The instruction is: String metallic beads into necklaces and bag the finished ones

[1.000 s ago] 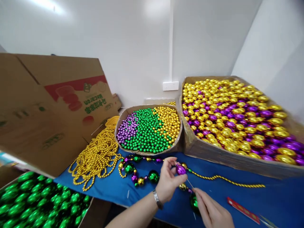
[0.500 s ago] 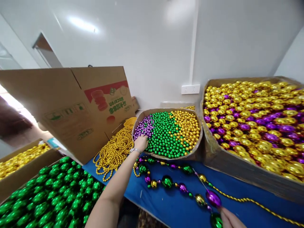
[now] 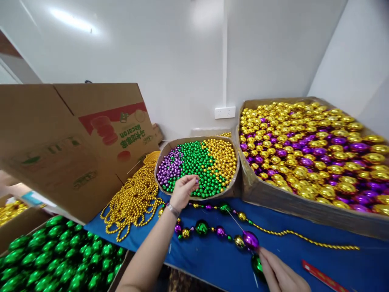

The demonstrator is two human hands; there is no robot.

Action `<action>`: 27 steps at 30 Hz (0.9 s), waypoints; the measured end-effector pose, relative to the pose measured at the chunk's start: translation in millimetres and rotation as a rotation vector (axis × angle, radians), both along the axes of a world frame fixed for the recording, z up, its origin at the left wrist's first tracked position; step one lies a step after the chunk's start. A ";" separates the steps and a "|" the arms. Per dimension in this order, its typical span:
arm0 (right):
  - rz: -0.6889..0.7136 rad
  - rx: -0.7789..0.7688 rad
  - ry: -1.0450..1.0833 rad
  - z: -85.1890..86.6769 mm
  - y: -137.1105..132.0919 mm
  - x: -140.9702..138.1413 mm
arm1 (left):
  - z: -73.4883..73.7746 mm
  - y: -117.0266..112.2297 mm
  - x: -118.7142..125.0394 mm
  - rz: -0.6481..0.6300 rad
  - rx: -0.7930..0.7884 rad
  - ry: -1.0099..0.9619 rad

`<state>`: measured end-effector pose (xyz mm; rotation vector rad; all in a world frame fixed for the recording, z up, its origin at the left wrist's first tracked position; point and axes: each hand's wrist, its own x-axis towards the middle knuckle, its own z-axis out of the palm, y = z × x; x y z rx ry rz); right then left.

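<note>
My left hand point(image 3: 181, 192) is closed in a pinch on a small purple bead point(image 3: 197, 180), above the green beads point(image 3: 199, 160) of a shallow cardboard box point(image 3: 235, 178). That box also holds small purple beads point(image 3: 170, 165) and gold beads point(image 3: 223, 159). At the lower right my right hand point(image 3: 281, 272) pinches the near end of a large shiny purple bead point(image 3: 251, 240). A thin pale line point(image 3: 236, 221), thread or needle, sticks out of its far end. The strung bead garland point(image 3: 201, 228) of green, gold and purple balls loops over the blue tabletop point(image 3: 209, 257).
Gold bead strands point(image 3: 133, 198) lie heaped left of the shallow box. A tall Macaron carton point(image 3: 112, 121) stands behind them. Large green beads point(image 3: 63, 255) fill the lower left; gold and purple oval beads point(image 3: 304, 150) fill a big box at right. A red strip point(image 3: 323, 276) lies front right.
My left hand has come up from the small purple beads and moved right, now with one in its fingertips. My right hand still grips the large purple bead. The view has turned right.
</note>
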<state>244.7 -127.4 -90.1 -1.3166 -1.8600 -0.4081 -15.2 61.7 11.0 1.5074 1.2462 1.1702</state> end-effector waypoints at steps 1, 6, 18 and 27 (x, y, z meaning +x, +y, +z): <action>-0.012 -0.014 0.017 2.0 -0.8 -1.3 | -0.8 -12.3 14.0 -0.092 -0.073 -0.232; -0.042 -0.074 0.076 11.9 -6.1 -4.5 | -7.1 -54.1 63.9 -0.324 -0.389 -0.754; -0.062 -0.069 0.095 13.6 -9.6 1.4 | -23.9 -67.0 80.4 -0.392 -0.507 -0.786; -0.081 -0.062 0.055 14.3 -10.8 3.1 | -22.0 -69.3 82.0 -0.435 -0.486 -0.792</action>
